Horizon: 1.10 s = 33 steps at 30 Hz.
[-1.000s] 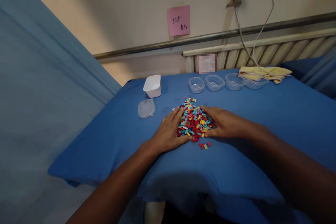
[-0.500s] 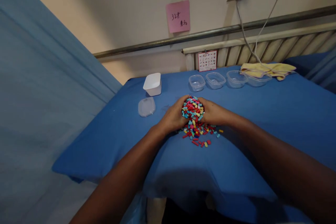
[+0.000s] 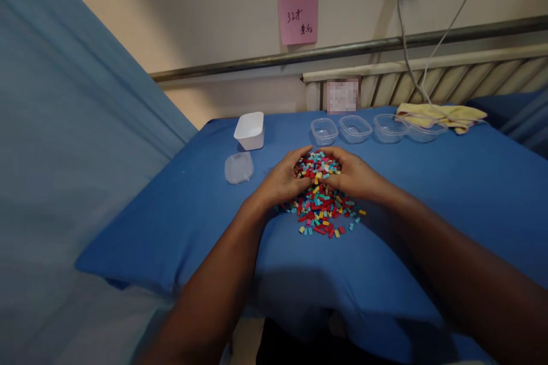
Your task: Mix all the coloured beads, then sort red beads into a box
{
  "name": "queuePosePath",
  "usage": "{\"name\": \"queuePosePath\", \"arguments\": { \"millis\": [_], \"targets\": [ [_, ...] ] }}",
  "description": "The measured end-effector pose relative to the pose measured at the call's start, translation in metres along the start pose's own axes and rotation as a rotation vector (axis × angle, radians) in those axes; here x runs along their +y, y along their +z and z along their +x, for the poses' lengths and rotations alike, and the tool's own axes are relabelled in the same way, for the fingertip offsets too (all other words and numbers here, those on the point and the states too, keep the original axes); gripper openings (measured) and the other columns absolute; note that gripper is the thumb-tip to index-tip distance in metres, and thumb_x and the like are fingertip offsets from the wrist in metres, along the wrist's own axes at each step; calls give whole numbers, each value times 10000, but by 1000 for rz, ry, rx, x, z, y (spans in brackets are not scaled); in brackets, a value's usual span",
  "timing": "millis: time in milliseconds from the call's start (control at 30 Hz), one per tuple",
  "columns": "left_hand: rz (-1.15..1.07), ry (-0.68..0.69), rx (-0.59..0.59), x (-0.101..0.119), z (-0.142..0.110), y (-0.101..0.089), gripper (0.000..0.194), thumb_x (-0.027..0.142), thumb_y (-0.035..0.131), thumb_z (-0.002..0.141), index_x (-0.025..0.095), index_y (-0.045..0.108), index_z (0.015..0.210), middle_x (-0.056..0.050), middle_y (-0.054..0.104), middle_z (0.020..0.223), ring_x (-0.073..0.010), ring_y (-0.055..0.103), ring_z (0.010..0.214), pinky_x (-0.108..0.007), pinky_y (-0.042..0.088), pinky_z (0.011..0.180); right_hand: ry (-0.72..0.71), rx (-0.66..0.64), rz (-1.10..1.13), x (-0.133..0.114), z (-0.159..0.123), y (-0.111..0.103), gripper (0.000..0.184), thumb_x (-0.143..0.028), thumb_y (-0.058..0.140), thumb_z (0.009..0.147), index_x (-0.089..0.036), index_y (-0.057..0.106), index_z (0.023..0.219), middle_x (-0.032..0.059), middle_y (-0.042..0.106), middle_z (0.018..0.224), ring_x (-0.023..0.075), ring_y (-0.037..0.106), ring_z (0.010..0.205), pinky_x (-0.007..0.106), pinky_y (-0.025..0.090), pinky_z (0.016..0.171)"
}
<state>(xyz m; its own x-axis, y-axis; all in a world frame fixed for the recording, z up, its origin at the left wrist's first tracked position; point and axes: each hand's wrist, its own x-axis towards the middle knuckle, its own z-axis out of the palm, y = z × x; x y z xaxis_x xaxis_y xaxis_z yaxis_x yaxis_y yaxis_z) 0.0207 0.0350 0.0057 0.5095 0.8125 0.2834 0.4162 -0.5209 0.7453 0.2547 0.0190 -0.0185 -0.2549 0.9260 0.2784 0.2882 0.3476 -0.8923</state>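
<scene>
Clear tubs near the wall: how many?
4, left to right: first tub, second tub, third tub, and fourth tub beside the yellow cloth. The cloth could hide more.

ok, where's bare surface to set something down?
Bare blue cover: left of the clear lid; also between the yellow cloth and the right forearm. Crowded: small bricks around both hands, left and right, and the clear tubs at the back.

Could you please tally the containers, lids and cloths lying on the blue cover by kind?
Clear containers: 4
White container: 1
Clear lid: 1
Yellow cloth: 1
Total: 7
</scene>
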Motion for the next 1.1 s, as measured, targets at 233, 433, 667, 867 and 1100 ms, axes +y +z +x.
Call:
{"name": "queuePosePath", "arguments": {
  "millis": [233, 433, 667, 867, 1100],
  "targets": [
    [8, 4, 73, -5, -7, -3, 511, 236, 700, 903, 194, 710, 1412, -94, 721, 1361, -282, 680, 1266, -444, 507, 1166, -133, -46, -104, -9, -4, 14, 630, -221, 737, 903, -286, 591, 1512, 89, 677, 1512, 315, 632, 1411, 572, 475, 1237],
    [-151, -159, 239, -9, -4, 7, 336, 227, 653, 936, 178, 792, 1237, -81, 797, 1186, -270, 736, 1126, -432, 575, 1056, -209, -134, 17, -7, -8, 25, 766, -127, 624, 908, -322, 476, 1634, 66, 534, 1675, 301, 477, 1577, 564, 418, 1303],
    [-193, -147, 335, -16, -2, 13, 300, 400, 628, 1010, 170, 816, 1052, -55, 810, 1017, -240, 748, 979, -366, 586, 932, -228, -301, 160, -25, -17, 17, 880, -82, 536, 887, -394, 395, 1698, -10, 483, 1720, 292, 431, 1610, 516, 503, 1253],
    [168, 4, 290, -21, -7, 15, 412, 494, 609, 1063, 197, 777, 1294, -96, 747, 1360, -272, 657, 1310, -458, 473, 1185, -125, -16, -77, -21, -21, -10, 541, -198, 516, 1001, -271, 638, 1523, 76, 758, 1391, 287, 747, 1219, 509, 624, 1056],
    [462, 138, -201, 13, -18, 21, 780, 708, 364, 1121, 165, 441, 1675, -135, 363, 1754, -291, 299, 1653, -537, 202, 1365, -52, 227, -342, 34, 1, -22, 516, -485, 432, 1085, -190, 699, 1414, 168, 727, 1444, 353, 667, 1355, 590, 484, 1193]
  ]
}}
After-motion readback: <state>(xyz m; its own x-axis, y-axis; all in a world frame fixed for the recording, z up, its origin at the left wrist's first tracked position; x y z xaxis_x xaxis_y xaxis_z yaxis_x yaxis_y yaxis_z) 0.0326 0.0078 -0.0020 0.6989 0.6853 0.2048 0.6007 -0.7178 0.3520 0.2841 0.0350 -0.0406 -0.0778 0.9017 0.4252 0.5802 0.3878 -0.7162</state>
